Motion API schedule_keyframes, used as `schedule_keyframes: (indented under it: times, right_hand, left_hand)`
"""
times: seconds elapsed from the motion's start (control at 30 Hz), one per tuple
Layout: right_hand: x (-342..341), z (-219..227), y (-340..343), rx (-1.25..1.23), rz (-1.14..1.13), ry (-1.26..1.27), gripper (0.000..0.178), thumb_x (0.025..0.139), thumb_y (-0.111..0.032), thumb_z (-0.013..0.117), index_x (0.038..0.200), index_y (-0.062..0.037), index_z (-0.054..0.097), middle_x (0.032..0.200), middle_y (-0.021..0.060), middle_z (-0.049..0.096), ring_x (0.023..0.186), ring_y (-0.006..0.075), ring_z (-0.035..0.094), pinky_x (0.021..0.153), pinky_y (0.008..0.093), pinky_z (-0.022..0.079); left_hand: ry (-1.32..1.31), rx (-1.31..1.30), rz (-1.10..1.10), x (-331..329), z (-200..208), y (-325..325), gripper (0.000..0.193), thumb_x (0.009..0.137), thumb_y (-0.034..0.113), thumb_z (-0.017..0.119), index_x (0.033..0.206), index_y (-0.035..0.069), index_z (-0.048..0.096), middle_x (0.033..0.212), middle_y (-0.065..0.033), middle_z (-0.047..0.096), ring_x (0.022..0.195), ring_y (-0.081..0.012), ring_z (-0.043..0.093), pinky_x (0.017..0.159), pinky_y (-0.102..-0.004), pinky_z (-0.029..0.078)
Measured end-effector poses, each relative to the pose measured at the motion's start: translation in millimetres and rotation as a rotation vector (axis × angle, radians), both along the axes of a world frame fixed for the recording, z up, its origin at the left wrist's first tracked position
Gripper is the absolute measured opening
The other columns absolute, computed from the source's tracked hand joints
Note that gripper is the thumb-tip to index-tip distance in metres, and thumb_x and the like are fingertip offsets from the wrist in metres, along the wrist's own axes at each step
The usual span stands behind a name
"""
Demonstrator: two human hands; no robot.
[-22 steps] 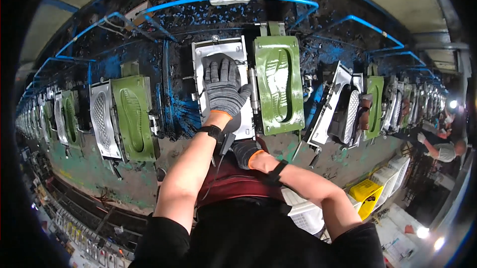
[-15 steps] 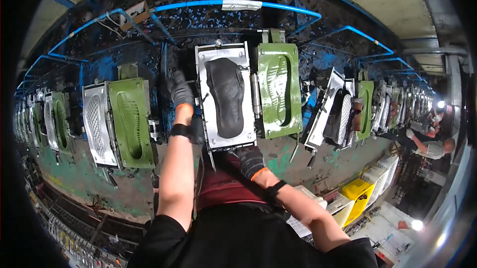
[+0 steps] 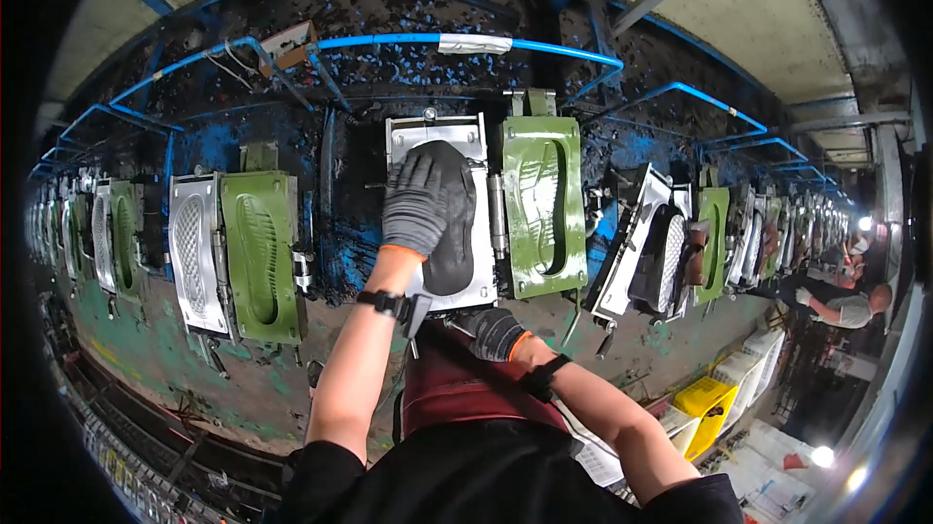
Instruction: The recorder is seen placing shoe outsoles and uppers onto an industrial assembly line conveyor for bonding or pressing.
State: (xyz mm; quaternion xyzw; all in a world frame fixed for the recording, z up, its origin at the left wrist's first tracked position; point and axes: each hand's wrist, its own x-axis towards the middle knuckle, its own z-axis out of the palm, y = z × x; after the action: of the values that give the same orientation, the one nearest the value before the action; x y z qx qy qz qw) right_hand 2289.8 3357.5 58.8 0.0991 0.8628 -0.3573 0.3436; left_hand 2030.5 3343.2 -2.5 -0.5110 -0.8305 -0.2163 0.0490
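Observation:
My left hand, in a striped grey glove, lies flat with fingers stretched out on a black shoe-shaped rubber piece. That piece rests on the silver plate of an opened shoe-sole mold, its left side partly hidden by my hand. Hinged to the plate's right is the green mold half, with a ribbed sole-shaped cavity. Below the silver plate's front edge, my right hand, gloved too, is closed with curled fingers. What it holds there, perhaps a handle, I cannot make out.
More opened molds stand in a row, a silver-and-green one at left and a tilted one at right. A blue pipe rail runs behind. Yellow and white crates sit at lower right. Another person is far right.
My left hand has moved right, from beside the mold onto the black rubber piece, and now lies flat. My right hand stays at the mold's front edge. The view has shifted slightly.

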Motion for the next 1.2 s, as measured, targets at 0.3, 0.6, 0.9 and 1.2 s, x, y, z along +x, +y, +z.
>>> schedule_keyframes:
  times: [0.3,0.6,0.9,1.2]
  right_hand:
    - [136.7,5.7,52.4,0.087,-0.334,0.445,0.042,0.09,-0.045,0.068,0.106,-0.0064,0.075,0.103,0.0214,0.072,0.1,0.0414,0.067,0.089,0.0483,0.054]
    - [271.2,33.7,126.5,0.1,-0.696,0.448,0.038,0.092,-0.041,0.066,0.11,-0.0081,0.072,0.089,0.0209,0.069,0.083,0.0425,0.067,0.072,0.0496,0.053]
    - [430.2,27.2,231.3,0.659,-1.792,0.583,0.039,0.083,-0.024,0.081,0.109,0.002,0.069,0.081,0.0157,0.07,0.075,0.0309,0.069,0.073,0.0403,0.056]
    - [458.0,-5.0,310.5,0.508,-1.527,0.339,0.056,0.083,-0.033,0.077,0.127,-0.0021,0.065,0.111,0.0277,0.065,0.108,0.0449,0.063,0.097,0.051,0.049]
  left_hand:
    - [-0.11,0.02,0.14,-10.5,-7.6,33.6,0.047,0.095,0.032,0.061,0.13,0.001,0.065,0.135,-0.0202,0.062,0.13,-0.0403,0.054,0.116,-0.0491,0.037]
    - [-0.003,-0.518,0.284,89.3,80.8,118.3,0.056,0.093,0.04,0.057,0.135,0.003,0.062,0.139,-0.0238,0.059,0.133,-0.041,0.051,0.115,-0.0513,0.036]
    - [-0.16,-0.05,-0.767,505.4,110.8,233.5,0.048,0.089,0.023,0.064,0.134,0.007,0.059,0.134,-0.0122,0.061,0.114,-0.0328,0.061,0.095,-0.0479,0.051]
    - [-0.568,-0.284,-0.173,553.1,70.2,327.6,0.028,0.084,0.022,0.068,0.104,0.001,0.067,0.089,-0.0263,0.07,0.085,-0.0426,0.069,0.078,-0.0505,0.055]
